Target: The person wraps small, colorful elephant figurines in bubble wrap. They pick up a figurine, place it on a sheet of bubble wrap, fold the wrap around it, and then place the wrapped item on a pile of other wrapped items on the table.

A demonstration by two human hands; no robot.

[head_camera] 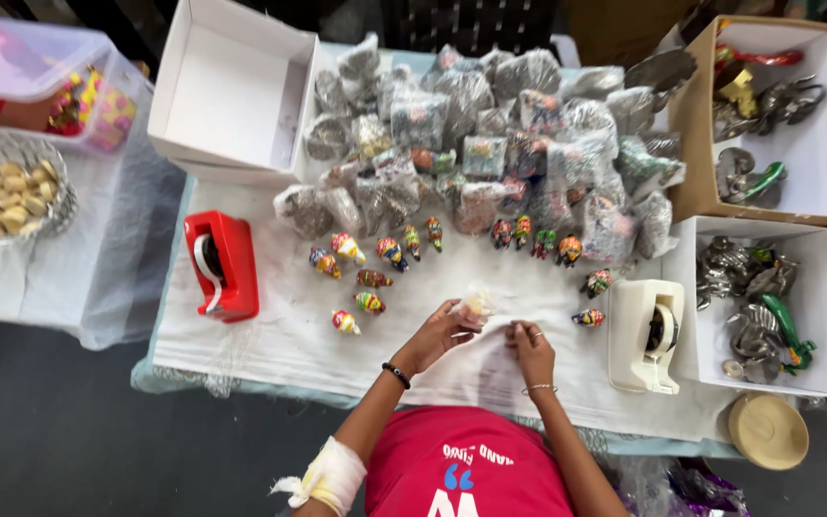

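My left hand, with a black bracelet at the wrist, pinches a small figurine in clear wrap just above the white cloth. Just to its right, my right hand, wearing rings and a thin bangle, rests fingers-down on a sheet of clear plastic lying on the cloth. Small painted figurines stand in loose rows beyond both hands. Behind them lies a heap of wrapped bundles.
A red tape dispenser stands at the left, a white one at the right. An open white box sits far left. Two boxes of metal figures line the right edge, with a round wooden lid below.
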